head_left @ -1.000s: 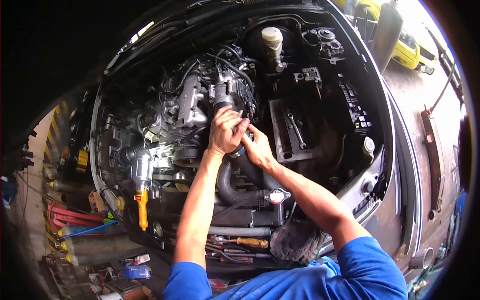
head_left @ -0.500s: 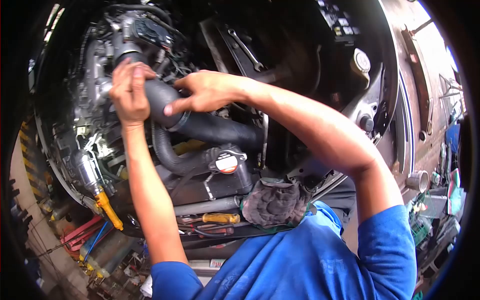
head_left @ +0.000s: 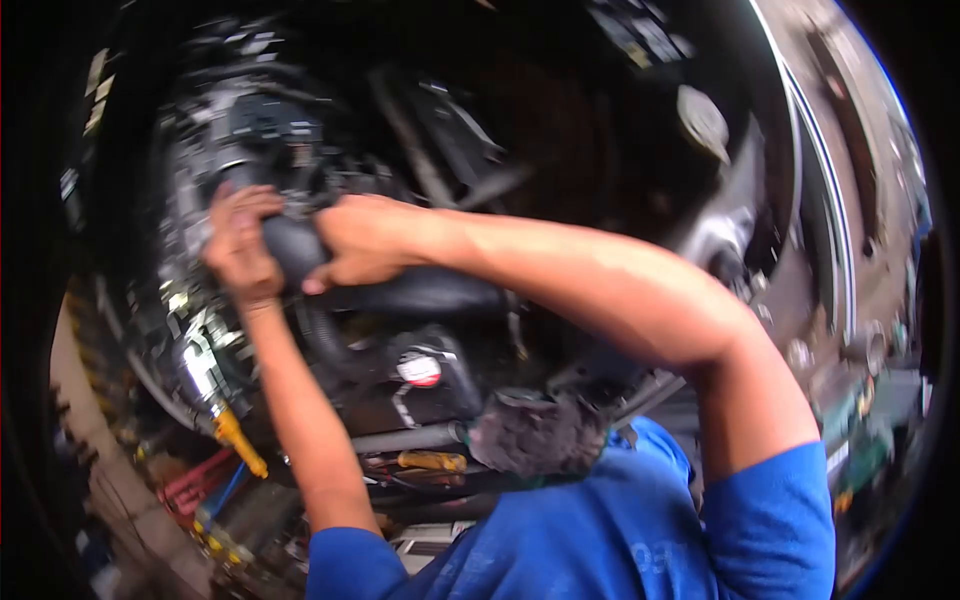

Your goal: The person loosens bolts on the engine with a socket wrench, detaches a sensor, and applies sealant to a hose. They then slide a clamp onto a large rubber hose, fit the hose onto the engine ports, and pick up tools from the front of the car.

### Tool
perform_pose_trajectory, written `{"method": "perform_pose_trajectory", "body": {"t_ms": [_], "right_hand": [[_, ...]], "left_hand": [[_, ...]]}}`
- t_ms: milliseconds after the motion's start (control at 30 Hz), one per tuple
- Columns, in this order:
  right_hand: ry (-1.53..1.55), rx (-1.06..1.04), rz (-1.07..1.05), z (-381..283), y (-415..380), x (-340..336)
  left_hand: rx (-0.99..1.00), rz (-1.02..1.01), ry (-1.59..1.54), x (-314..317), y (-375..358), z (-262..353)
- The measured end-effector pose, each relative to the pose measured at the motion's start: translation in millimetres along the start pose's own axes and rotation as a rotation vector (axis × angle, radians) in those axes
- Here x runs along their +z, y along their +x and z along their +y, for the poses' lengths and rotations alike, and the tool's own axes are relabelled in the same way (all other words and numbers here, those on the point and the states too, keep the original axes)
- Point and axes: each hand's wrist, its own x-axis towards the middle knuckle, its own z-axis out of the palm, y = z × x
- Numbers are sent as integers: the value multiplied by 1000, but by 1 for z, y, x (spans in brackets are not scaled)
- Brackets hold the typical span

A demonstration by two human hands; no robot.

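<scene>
A thick black rubber hose [head_left: 293, 247] bends through the engine bay, its lower stretch running right behind my right forearm. My left hand [head_left: 243, 250] is closed against its left side, fingers curling over the top near a metal clamp [head_left: 233, 163]. On the bend's right side, my right hand [head_left: 365, 240] grips the hose, thumb along its lower edge. Motion blur softens both hands, and the far fingers of the right are hidden. Below them a ribbed hose [head_left: 322, 333] curves toward a cap with a white and red label [head_left: 419, 370].
A yellow-handled tool [head_left: 240, 440] leans at the left edge. Along the front bar lie a screwdriver with a yellow handle [head_left: 432, 461] and a dark crumpled cloth or cap [head_left: 538, 432]. A wrench [head_left: 465, 118] rests farther back. A reservoir cap [head_left: 703, 120] stands at right.
The camera view has shifted and blurred, so the engine bay sits lower in the picture. Both hands stay on the hose; the right hand now wraps closer around the bend.
</scene>
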Motion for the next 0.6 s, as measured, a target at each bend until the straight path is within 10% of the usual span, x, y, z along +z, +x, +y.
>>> {"method": "perform_pose_trajectory", "body": {"t_ms": [267,600], "right_hand": [[231,-92,203,6,2,25],[81,-187,289,-1,-4,34]], "left_hand": [[-610,169,261,-4,-1,25],[-599,327,27,0,-1,36]]}}
